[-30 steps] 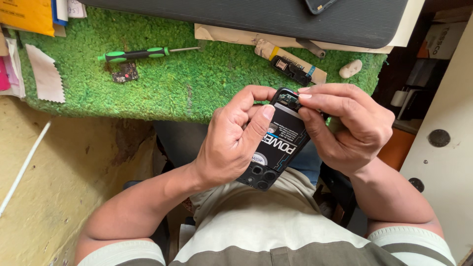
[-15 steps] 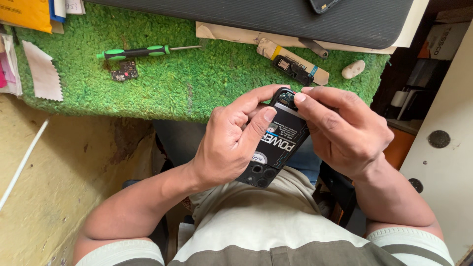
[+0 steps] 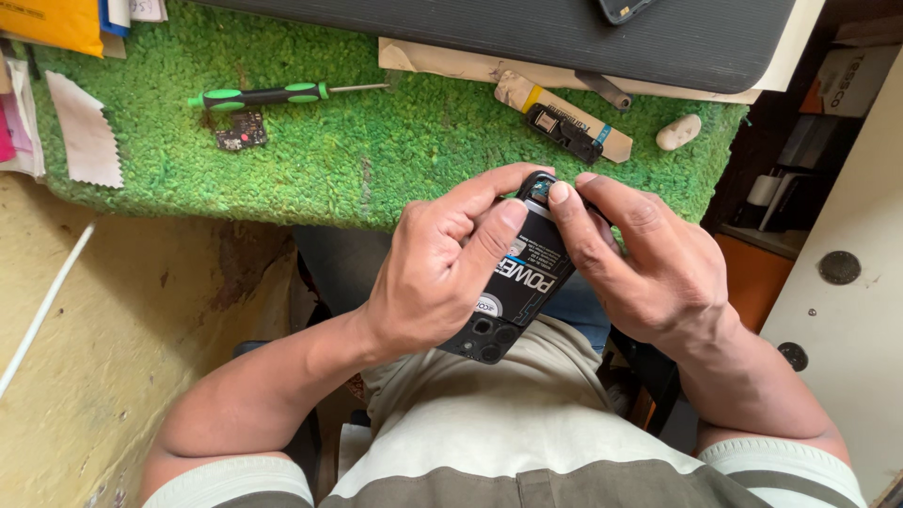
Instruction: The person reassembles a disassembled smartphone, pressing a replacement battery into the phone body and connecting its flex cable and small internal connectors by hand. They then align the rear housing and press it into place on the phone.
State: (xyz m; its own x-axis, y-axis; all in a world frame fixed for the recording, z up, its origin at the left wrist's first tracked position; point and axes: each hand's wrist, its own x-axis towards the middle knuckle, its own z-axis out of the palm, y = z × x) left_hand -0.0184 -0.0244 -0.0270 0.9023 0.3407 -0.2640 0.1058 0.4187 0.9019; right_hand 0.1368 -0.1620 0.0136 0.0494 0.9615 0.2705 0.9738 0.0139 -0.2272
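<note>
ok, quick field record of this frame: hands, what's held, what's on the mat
left hand: grips the opened phone, thumb pressed on its back
right hand: fingertip at the phone's top end
phone: black, battery showing, held over the lap
mat: green turf
on mat: screwdriver, small circuit board, taped part, white lump

The right hand (image 3: pixel 649 268) now presses closer over the top end of the opened phone (image 3: pixel 517 277), its thumb tip meeting the left hand (image 3: pixel 437 273) thumb there.
</note>
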